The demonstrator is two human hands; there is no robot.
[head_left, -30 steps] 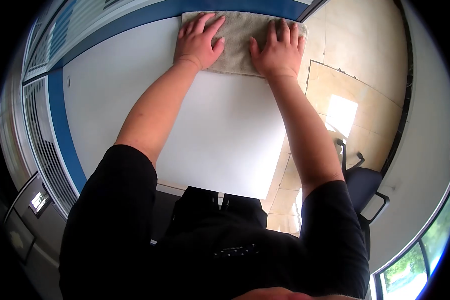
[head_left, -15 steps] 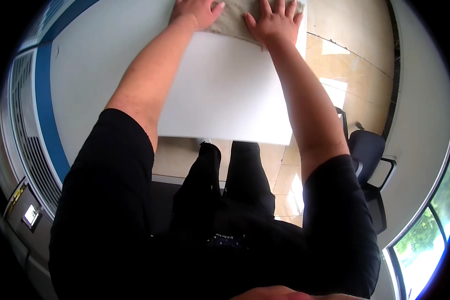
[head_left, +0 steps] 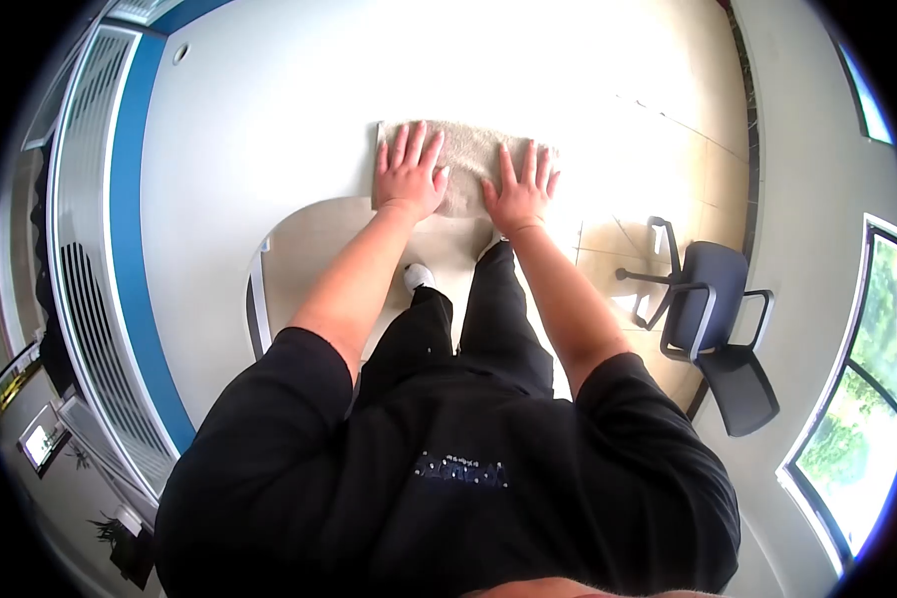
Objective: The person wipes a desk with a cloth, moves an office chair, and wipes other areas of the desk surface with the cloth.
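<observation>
A beige cloth [head_left: 468, 149], like a small towel, lies at the near edge of a white table [head_left: 299, 110]. My left hand [head_left: 409, 181] presses on its left part, palm down with the fingers stretched forward. On the right part rests my right hand [head_left: 521, 194], likewise flat, its fingers spread. Between the two hands the cloth bulges slightly toward me. Both arms reach forward. Bright glare washes out the table's right side, so its edge there is hard to make out.
A dark office chair [head_left: 708, 299] stands on the tiled floor [head_left: 613, 264] to the right. Beyond it are a pale wall and a window [head_left: 862, 399]. Along the left runs a blue strip [head_left: 130, 199] beside a white slatted unit [head_left: 85, 269]. My shoe [head_left: 419, 277] shows below the table edge.
Both hands and the cloth have come back toward me, from far across the tabletop to its near edge. The view has shifted too, showing more of the floor and chair.
</observation>
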